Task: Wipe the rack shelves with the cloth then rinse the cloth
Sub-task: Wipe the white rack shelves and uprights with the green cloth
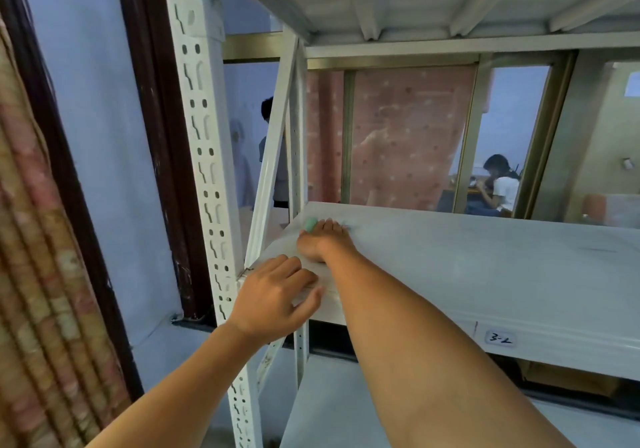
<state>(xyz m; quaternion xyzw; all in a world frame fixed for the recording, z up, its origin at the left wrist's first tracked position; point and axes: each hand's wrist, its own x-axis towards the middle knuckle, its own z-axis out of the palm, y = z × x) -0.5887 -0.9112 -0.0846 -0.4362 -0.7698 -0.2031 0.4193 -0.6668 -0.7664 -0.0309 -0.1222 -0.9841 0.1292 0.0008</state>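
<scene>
Left hand [277, 295] is resting nearest, fingers loosely spread, lying flat on the front left corner of the middle shelf [485, 267], its fingertips reaching just over the lip beside the slotted upright [204, 156]. Right hand [320, 239] is stretching farther in, arm crossing the front edge, palm pressing down on a green cloth [310, 223] near the shelf's back left corner; only a bit of cloth is peeking out past the fingers, so whether they are gripping it or just pressing it flat cannot be told. That corner is sitting close to a diagonal brace [273, 156] and the rear post, leaving little room leftward. To the right, the pale shelf surface is running wide and bare, faintly smudged. A handwritten label [501, 338] is sticking to the front lip. Above, the next shelf's ribbed underside [415, 4] is hanging well clear of the hands. Below, a lower shelf [346, 413] is showing. Behind the rack, glass panels are showing a pink dotted curtain [408, 135] and two people; a patterned curtain [41, 274] is hanging far left.
</scene>
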